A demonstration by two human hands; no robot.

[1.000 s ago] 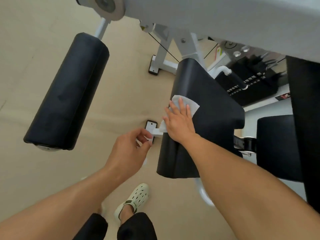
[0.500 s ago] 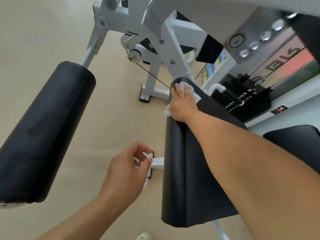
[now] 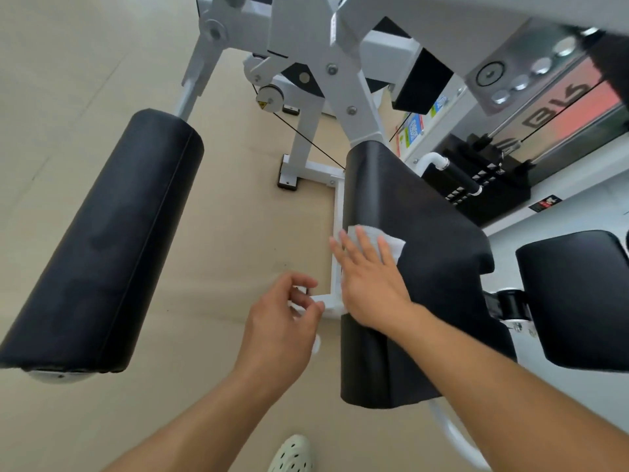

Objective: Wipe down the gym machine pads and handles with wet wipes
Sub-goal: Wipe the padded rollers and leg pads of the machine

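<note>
Nearest, your shoe: a pale perforated clog (image 3: 293, 453) shows at the bottom edge on the tan floor (image 3: 68, 80).
Your left hand: your left hand (image 3: 277, 330) hangs above the floor just left of the seat pad, fingers loosely curled toward the thumb; you cannot tell whether they hold anything.
Your right hand: your right hand (image 3: 369, 287) lies flat with fingers straight and spread, pressing a wet wipe down on the pad's left edge.
Wet wipe: the white wet wipe (image 3: 388, 241) sticks out beyond your fingertips on the far side, spread on the black upholstery.
Seat pad: the black seat pad (image 3: 418, 212) runs from near you to the far frame post, its left side folding downward.
Right pad: another black pad (image 3: 578, 301) sits right of the seat pad, apart from it.
Roller pad: a long black roller pad (image 3: 112, 240) slants across the left, carried on a chrome rod at its far end.
Frame: the white machine frame (image 3: 326, 63) rises at the far centre, with a thin cable running down to the base.
Weight stack: the black weight stack (image 3: 483, 185) stands far right.
</note>
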